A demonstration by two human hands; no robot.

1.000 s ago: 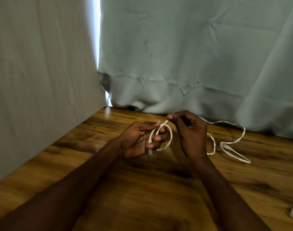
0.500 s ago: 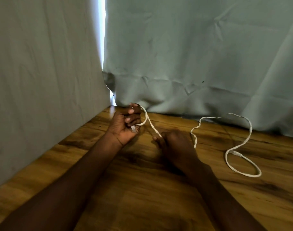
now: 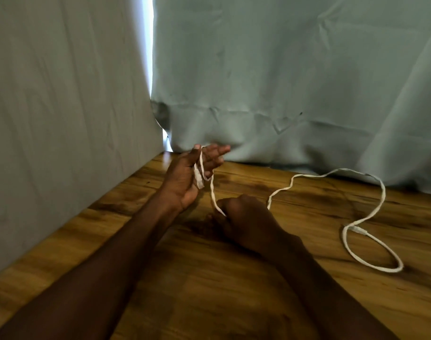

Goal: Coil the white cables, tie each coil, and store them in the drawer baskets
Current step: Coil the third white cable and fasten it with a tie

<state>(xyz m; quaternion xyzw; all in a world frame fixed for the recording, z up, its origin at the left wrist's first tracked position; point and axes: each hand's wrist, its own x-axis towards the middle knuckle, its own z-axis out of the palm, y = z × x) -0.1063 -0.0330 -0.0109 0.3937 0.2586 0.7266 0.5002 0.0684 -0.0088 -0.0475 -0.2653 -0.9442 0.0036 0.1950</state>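
Since half a second ago, the left hand (image 3: 192,175) has opened from a curled grip: its fingers now stretch toward one o'clock, palm turned inward. The white cable (image 3: 371,214) runs up over the gap between thumb and forefinger, and its plug end hangs down across the palm; whether the thumb pinches it I cannot tell. From that hand the cable drops toward five o'clock into the right hand (image 3: 246,217), whose fingers are curled round it, knuckles up, low over the wooden table (image 3: 209,290). Beyond the right hand the cable reappears at two o'clock, snakes along the table toward the pale curtain (image 3: 283,82), then bends back to five o'clock into a flat loop. Its stretch inside the right fist is hidden, and the second plug at the loop's crossing is blurred.
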